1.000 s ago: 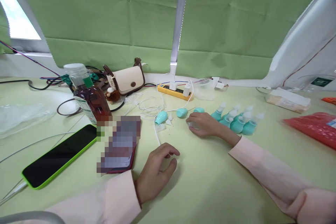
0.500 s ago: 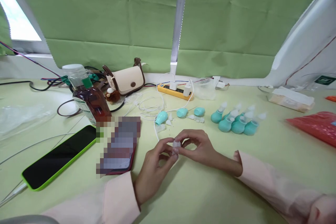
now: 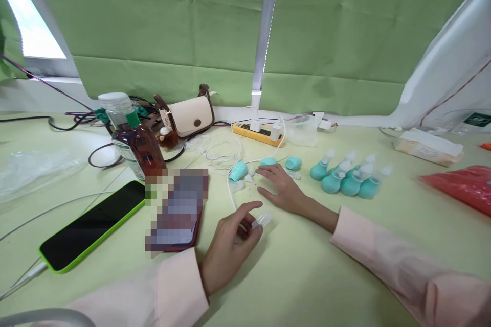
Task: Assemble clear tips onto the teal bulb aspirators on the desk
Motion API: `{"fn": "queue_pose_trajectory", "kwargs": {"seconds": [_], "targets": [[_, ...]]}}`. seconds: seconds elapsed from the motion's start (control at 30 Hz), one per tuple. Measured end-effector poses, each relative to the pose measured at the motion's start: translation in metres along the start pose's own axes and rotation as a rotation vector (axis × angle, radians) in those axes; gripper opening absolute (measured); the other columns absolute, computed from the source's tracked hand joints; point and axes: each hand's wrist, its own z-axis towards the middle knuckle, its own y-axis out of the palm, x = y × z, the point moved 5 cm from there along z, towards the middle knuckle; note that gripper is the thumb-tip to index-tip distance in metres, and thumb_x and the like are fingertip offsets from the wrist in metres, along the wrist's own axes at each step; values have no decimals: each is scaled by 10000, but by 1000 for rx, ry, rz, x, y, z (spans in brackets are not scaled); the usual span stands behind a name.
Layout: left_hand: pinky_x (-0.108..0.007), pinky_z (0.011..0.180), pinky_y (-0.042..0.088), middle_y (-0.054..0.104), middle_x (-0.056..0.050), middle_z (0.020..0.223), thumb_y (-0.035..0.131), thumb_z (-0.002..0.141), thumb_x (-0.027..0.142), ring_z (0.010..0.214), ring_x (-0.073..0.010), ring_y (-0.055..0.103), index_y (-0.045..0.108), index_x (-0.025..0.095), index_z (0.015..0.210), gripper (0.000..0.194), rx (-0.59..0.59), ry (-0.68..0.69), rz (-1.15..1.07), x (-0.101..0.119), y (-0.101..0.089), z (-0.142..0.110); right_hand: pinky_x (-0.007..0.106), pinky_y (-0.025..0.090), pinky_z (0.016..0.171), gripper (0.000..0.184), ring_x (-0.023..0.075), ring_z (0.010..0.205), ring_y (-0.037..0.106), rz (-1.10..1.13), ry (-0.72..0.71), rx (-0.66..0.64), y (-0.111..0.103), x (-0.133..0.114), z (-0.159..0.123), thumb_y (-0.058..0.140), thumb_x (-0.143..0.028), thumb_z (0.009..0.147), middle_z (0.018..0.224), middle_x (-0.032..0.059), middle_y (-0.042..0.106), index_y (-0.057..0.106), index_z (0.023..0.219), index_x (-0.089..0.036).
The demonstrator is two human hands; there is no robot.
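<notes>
My left hand (image 3: 230,245) rests on the pale green table (image 3: 291,276), thumb and fingers pinched on a small clear plastic tip (image 3: 262,220). My right hand (image 3: 282,189) lies further out, fingers spread flat, fingertips touching a loose teal rubber bulb (image 3: 267,162). Two more loose teal bulbs (image 3: 238,170) (image 3: 293,163) and small clear tips (image 3: 247,179) lie around it. To the right stands a cluster of several assembled teal bulbs with clear tips (image 3: 347,180).
A green-cased phone (image 3: 94,225) and a blurred red phone (image 3: 178,212) lie at left, behind them a bottle of dark drink (image 3: 132,138), a cream handbag (image 3: 187,115), white cables and a yellow power strip (image 3: 259,133). A red packet (image 3: 460,186) and tissue box (image 3: 429,145) sit at right.
The right hand brought a clear tip from the pile to the left hand, let go of it, then reached back out to the loose bulbs. The left hand now holds the tip alone.
</notes>
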Motion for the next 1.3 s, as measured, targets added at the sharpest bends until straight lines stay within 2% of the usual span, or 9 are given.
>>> {"fn": "queue_pose_trajectory", "kwargs": {"seconds": [0.1,0.23,0.47,0.63,0.8,0.9,1.1,1.17,1.3], "targets": [[-201,561,404,522,0,711,425,793,217,594,-98,457,504,198,1078,296,-3,-7,32,2,0,0,454,358,810,332,241,940,397,-75,-52,-56,10,-9,6,491,-271,758,1019,101,476,493,1085,-210],[-208,562,400,535,-20,765,374,827,228,623,-107,452,505,194,1089,295,-10,-1,30,2,0,-1,401,374,727,177,216,834,391,-119,-85,-114,22,-18,10,487,-281,765,860,86,483,586,880,-189],[-210,570,455,458,-15,808,396,820,245,683,-110,474,401,230,1153,333,87,-23,-162,-5,-4,1,359,368,696,120,188,793,422,-24,-87,-134,20,-13,6,467,-246,786,809,69,527,564,780,-175],[-236,652,474,481,-23,848,473,764,174,808,-134,487,475,194,980,217,126,-30,-166,-8,-6,3,359,380,685,141,182,746,478,122,-64,-154,17,-17,2,460,-225,786,708,48,593,575,714,-184],[-228,666,482,483,-26,872,510,712,97,828,-135,506,535,175,818,134,144,59,-166,-1,-8,3,325,446,658,176,159,721,553,319,83,-86,6,-18,-1,472,-291,781,746,54,620,593,776,-162],[-230,665,487,481,-29,858,516,696,66,821,-136,514,568,169,787,147,139,85,-189,0,-8,2,281,482,603,214,142,679,595,471,172,-115,1,-23,-7,491,-328,767,757,50,638,599,813,-150],[-233,648,493,494,-29,839,524,682,42,818,-143,518,597,175,767,174,140,124,-222,2,-8,1,254,465,611,117,128,648,585,994,541,-197,5,-22,-22,676,-227,590,694,11,646,656,693,-176],[-235,657,492,497,-30,843,522,683,36,822,-144,518,595,175,768,179,137,133,-216,3,-9,2,249,453,615,116,123,651,574,1026,543,-213,4,-21,-21,683,-198,580,699,10,644,666,693,-180],[-234,661,492,510,-30,838,518,687,31,809,-139,521,577,172,792,186,138,129,-205,5,-9,1,262,434,658,162,127,695,559,993,425,-255,-2,-23,-16,671,-170,599,726,20,641,675,761,-188]]}}
